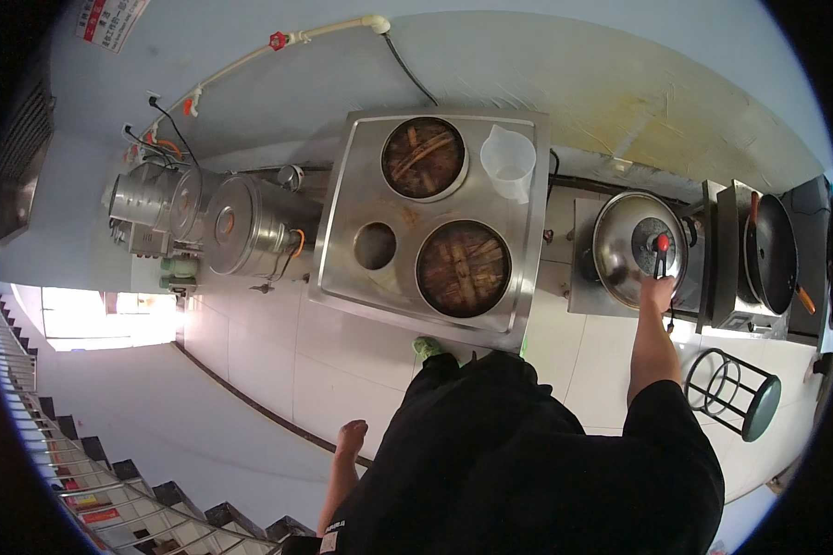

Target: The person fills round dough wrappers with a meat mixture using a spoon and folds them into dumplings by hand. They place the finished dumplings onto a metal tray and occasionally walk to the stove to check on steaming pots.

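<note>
My right hand [657, 294] grips a black-handled tool with a red end [660, 255], over the domed metal lid [614, 243] of a wok on the burner at the right; whether this is the lid's own handle I cannot tell. Low at the left, my left hand [352, 436] hangs beside my body with its fingers curled, touching nothing visible. Before me stands a stainless steel steaming table [402, 277]. Set in it are two round bamboo steamers [464, 269] [425, 158] and a small round opening [375, 245]. A translucent plastic measuring jug [509, 158] stands at its back right.
Large lidded steel pots [230, 225] stand left of the table. To the far right a black frying pan [770, 253] rests on another stove unit. A green-topped stool [761, 408] is on the floor near my right arm. A metal stair railing [97, 489] runs at the lower left.
</note>
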`<state>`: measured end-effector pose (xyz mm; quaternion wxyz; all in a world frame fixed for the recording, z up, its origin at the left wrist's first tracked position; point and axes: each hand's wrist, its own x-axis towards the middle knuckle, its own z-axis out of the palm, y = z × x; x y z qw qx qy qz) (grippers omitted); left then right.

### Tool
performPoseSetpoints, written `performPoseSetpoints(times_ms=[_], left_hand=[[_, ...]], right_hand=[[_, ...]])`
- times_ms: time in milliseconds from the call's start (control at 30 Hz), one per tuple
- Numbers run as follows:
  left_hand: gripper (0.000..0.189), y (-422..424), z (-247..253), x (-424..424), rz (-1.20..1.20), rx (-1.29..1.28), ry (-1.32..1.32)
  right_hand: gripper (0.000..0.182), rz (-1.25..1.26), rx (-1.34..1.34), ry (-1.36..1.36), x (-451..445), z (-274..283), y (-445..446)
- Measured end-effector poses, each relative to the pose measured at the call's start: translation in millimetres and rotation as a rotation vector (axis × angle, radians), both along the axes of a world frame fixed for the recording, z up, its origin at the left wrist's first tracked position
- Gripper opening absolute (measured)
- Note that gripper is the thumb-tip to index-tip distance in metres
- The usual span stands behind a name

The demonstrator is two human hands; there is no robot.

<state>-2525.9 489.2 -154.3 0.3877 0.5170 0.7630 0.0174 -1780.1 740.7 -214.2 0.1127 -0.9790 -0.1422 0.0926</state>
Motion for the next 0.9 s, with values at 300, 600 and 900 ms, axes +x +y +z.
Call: performPoseSetpoints(times_ms=[300, 600, 900], left_hand=[[0.005, 7, -73, -53, -0.009, -0.136, -0.038], [0.010, 69, -138, -110, -0.035, -0.184, -0.138], [0.016, 149, -154, -172, -0.565, -0.089, 0.074]], right_hand=[[0.054, 0.031, -0.021, -0.162, -17, 11, -9], [0.037, 0.025, 0.052, -0.031, -103, -32, -145], [0.022, 0.052, -0.108, 0.339, -261, -35, -289]])
